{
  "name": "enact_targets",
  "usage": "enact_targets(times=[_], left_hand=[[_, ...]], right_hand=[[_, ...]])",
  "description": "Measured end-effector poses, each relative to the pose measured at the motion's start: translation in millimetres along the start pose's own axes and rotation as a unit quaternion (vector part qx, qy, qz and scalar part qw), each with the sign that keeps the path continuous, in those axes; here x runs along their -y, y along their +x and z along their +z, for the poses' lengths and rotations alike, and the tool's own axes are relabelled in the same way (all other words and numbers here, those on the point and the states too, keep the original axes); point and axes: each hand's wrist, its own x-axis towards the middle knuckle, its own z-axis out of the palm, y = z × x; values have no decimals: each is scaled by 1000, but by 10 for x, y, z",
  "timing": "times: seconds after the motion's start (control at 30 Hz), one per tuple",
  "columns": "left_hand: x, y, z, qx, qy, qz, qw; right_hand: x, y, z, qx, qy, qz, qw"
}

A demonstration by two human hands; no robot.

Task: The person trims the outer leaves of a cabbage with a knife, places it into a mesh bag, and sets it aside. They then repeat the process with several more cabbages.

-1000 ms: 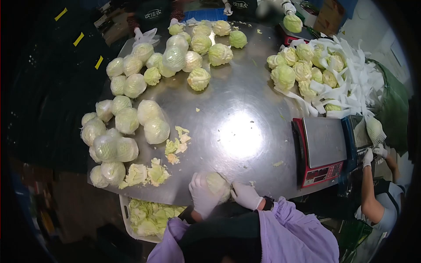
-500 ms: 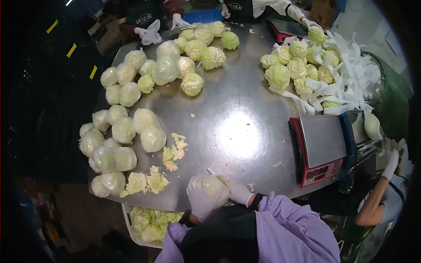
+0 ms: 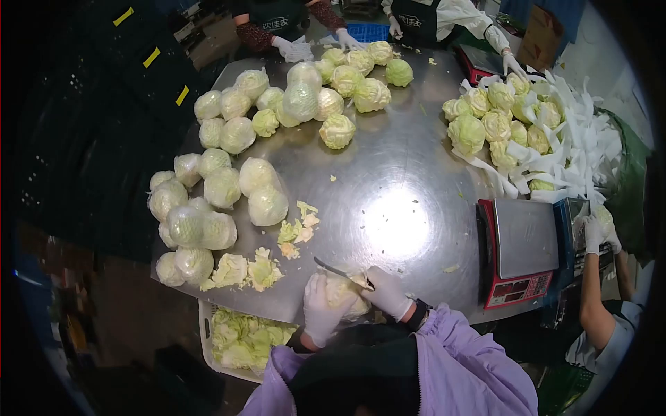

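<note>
At the near edge of the steel table, a pale cabbage [image 3: 345, 292] sits under my white-gloved left hand [image 3: 322, 308], whose fingers wrap round its left side. My right hand [image 3: 386, 294], gloved too, is closed on the handle of a knife [image 3: 329, 266]. The blade points left and lies across the far top of the cabbage. Loose trimmed leaves [image 3: 263, 270] lie left of my hands, with a smaller heap of leaf scraps [image 3: 297, 232] just beyond.
Wrapped cabbages [image 3: 201, 229] crowd the table's left side; bare ones [image 3: 371, 94] lie at the back. Right stands a red scale [image 3: 526, 239], below a pile of cabbages [image 3: 496, 126] and white foam nets [image 3: 579, 149]. A crate of leaves [image 3: 207, 331] is below the edge. Co-workers stand behind and right.
My right hand has risen, and more of the knife blade now shows over the cabbage. The view has shifted. At right, a co-worker's hands are now at a cabbage by the scale.
</note>
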Motion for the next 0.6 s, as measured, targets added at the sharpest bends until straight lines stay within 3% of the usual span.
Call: enact_targets(times=[0.1, 0.17, 0.2, 0.27, 0.37, 0.4, 0.43, 0.5, 0.53, 0.6], left_hand=[[-94, 133, -35, -3, 27, 44, 999], [-106, 144, -29, 4, 20, 50, 999], [-124, 147, -23, 7, 22, 51, 998], [-97, 162, -33, 10, 23, 55, 998], [129, 34, -171, 45, -30, 28, 998], [196, -57, -245, 49, -69, 35, 996], [279, -146, -322, 49, -106, 41, 992], [480, -308, -403, 62, -137, 2, 989], [503, -346, -464, 63, -128, -32, 989], [349, -307, -506, 29, -123, -118, 985]], right_hand=[[-58, 222, -71, -25, -33, 61, 997], [-206, 442, 16, -120, 22, -1, 993], [-328, 539, 100, -121, 24, 0, 992], [-546, 724, 206, -96, -76, 42, 992], [-780, 895, 208, -100, -63, 101, 988], [-879, 944, 218, -149, -5, 135, 980], [-906, 997, 104, -98, -6, 176, 979], [-458, 885, -270, 1, 138, 154, 978], [-308, 819, -293, 11, 142, 156, 977], [-20, 736, -270, 132, 348, 135, 918]])
